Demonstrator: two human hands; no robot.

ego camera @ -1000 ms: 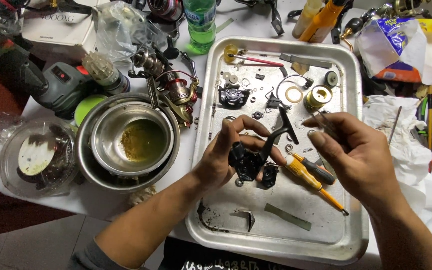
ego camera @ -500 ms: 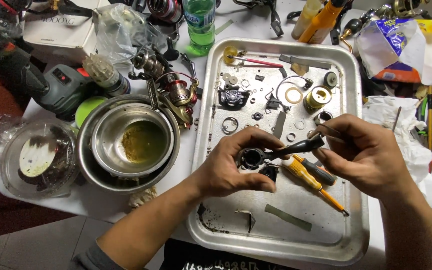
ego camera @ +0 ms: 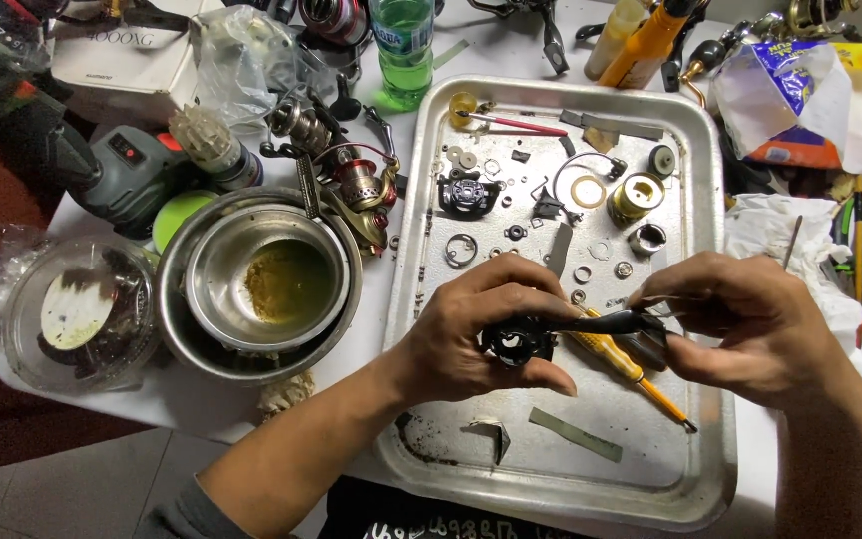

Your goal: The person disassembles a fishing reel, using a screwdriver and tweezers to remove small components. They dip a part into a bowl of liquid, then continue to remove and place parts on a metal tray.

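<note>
A small black reel body is held above the middle of a metal tray, gripped in the left hand, whose fingers curl over its top while the thumb presses from below. A dark arm juts from the body to the right, and the right hand pinches its far end between thumb and fingertips. Just under both hands a yellow-handled screwdriver lies slanted on the tray. Farther up the tray sit washers, rings, a gold spool and a red-handled tool. Left of the tray on the table stand nested steel bowls, with a green bottle beyond.
</note>
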